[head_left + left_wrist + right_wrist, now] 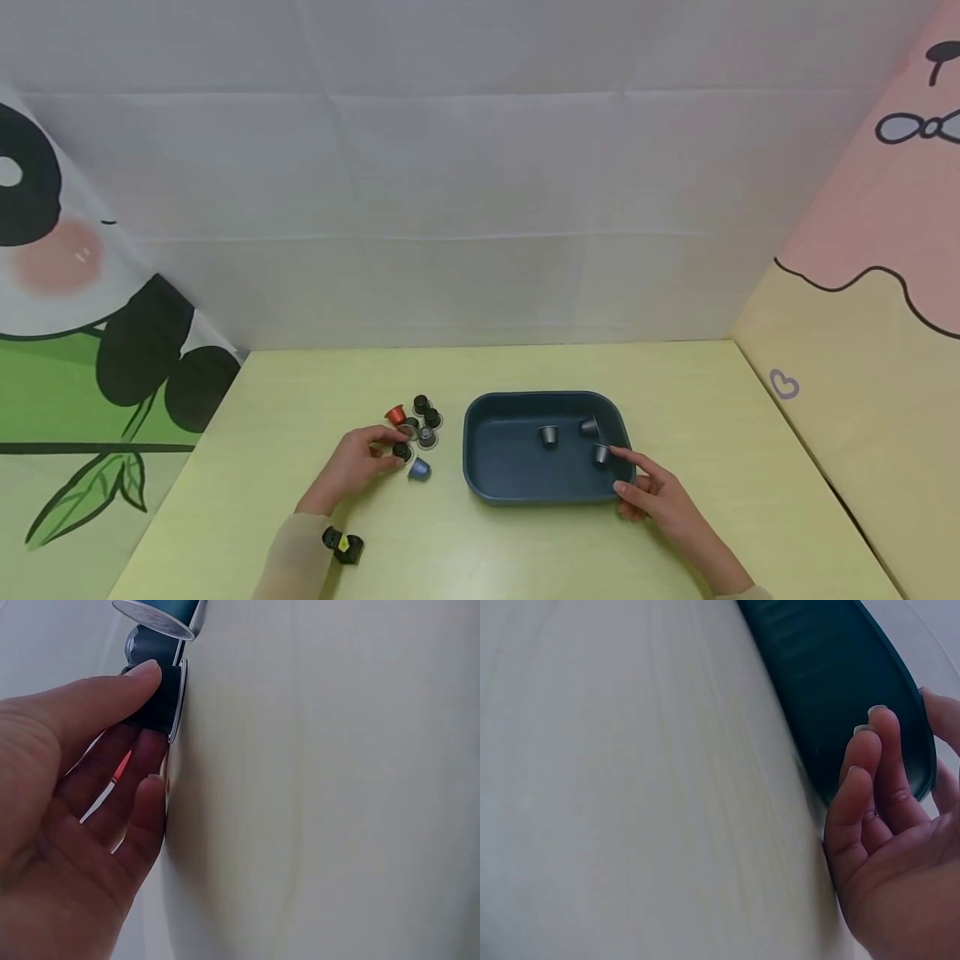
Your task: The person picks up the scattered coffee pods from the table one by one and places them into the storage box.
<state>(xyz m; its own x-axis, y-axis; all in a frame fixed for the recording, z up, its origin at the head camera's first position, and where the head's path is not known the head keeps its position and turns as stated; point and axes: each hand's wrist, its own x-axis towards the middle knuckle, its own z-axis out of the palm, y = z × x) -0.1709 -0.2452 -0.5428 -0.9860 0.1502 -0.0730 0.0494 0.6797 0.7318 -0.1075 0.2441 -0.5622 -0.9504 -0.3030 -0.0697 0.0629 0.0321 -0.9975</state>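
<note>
On the left of the table, my left hand (362, 460) pinches a black coffee capsule (159, 703) between thumb and fingers. The capsule's rim is down at the table surface. Close around it stand more coffee capsules: a red one (395, 414), a blue one (420, 470) lying tilted, and several dark ones (422, 405). My right hand (663, 497) holds the near right corner of a dark blue tray (525, 499), its index finger reaching over the rim. Inside the tray are three silver-grey capsules (549, 435), one (601, 455) right by that fingertip; whether they touch cannot be told.
The pale yellow table (450, 550) runs back to a white sheet (465, 292). A printed panel borders the left side and a pink and cream panel (840, 375) the right. A black device (347, 547) is at my left wrist.
</note>
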